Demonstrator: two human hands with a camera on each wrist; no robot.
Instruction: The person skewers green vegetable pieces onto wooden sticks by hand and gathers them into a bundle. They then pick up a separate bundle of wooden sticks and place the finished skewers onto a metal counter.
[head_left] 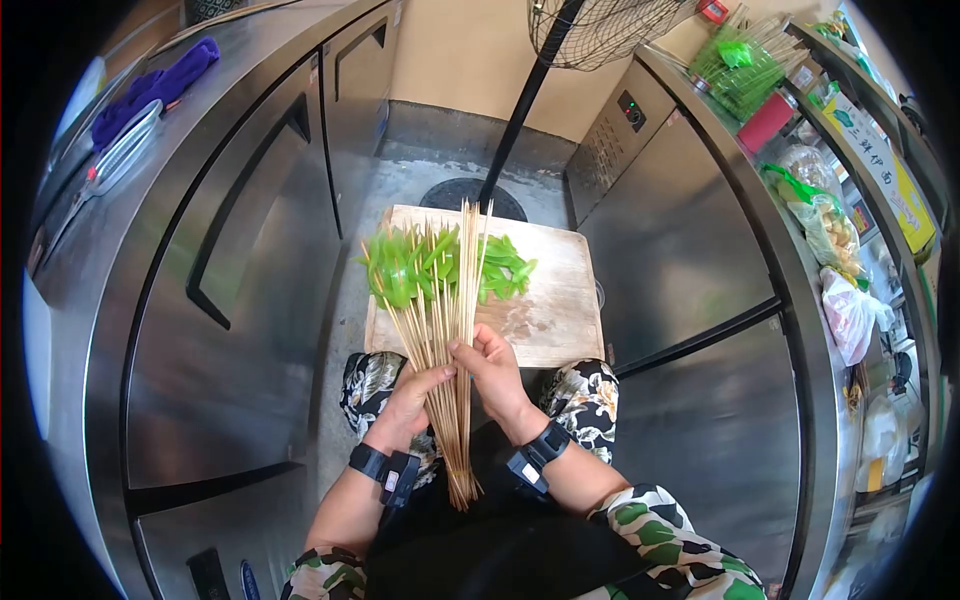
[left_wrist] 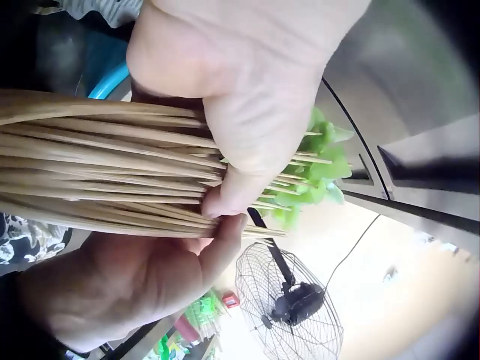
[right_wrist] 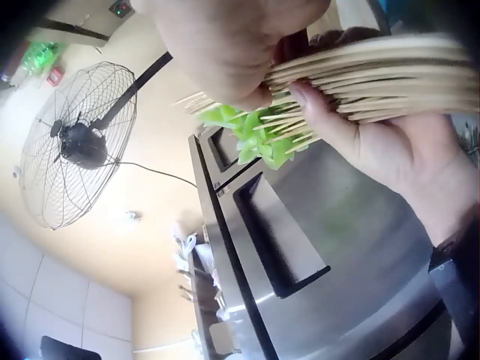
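A thick bundle of thin wooden skewers (head_left: 455, 425) rises from the lap between both hands. My left hand (head_left: 408, 402) grips it from the left, its thumb (left_wrist: 238, 184) laid across the sticks. From the right, my right hand (head_left: 497, 378) pinches skewers at the bundle's right edge, thumb and fingertips close to the left thumb. Many skewers on the left carry green pepper-like pieces (head_left: 395, 268) near their tips; those on the right show bare points. More green pieces (head_left: 508, 272) lie on a wooden board (head_left: 565, 300) behind the bundle.
Steel cabinets flank both sides, the left (head_left: 230, 300) and right (head_left: 700, 400). A fan (right_wrist: 82, 146) on a black pole (head_left: 525, 105) stands beyond the board. The left counter bears scissors (head_left: 80, 200) and a purple cloth (head_left: 155, 90); bagged goods (head_left: 825, 220) crowd the right one.
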